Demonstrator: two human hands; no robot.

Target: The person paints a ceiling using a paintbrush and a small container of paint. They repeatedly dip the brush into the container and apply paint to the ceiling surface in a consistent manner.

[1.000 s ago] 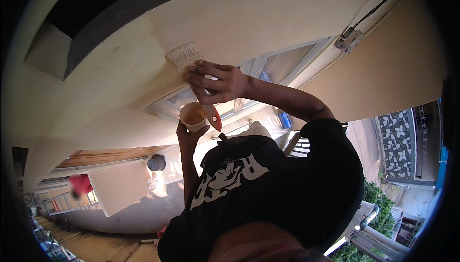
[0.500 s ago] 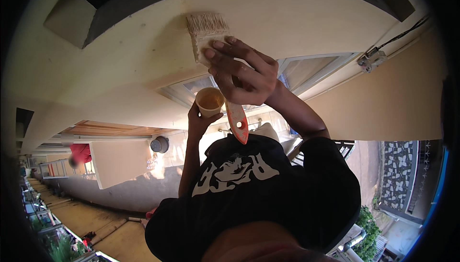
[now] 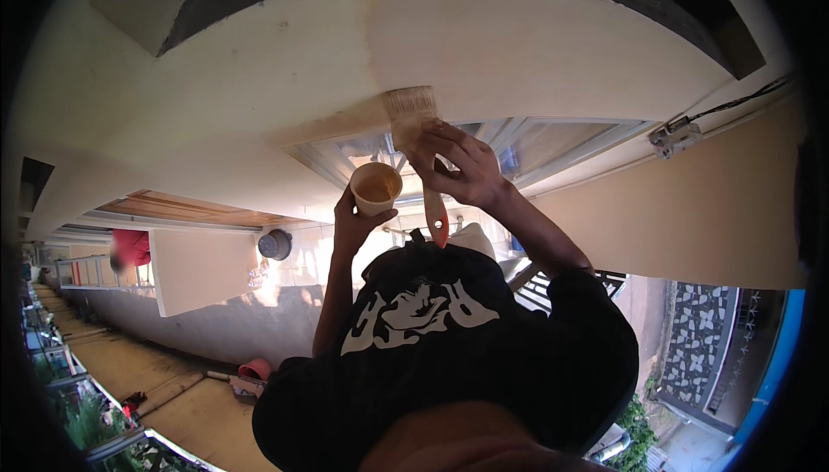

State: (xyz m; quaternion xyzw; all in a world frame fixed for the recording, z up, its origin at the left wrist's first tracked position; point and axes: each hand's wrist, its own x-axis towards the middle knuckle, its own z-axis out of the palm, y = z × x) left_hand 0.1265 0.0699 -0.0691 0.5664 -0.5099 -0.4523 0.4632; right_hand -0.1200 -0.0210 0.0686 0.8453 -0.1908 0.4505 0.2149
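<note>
Overhead, wide pale-bristled paintbrush (image 3: 413, 122), orange-tipped handle; small paint-filled paper cup (image 3: 376, 188)

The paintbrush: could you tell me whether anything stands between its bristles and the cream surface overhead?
Nothing visible does. The right hand holds the paintbrush with its bristles already pressed against the cream surface. The cup in the left hand sits lower, off to the side.
</note>
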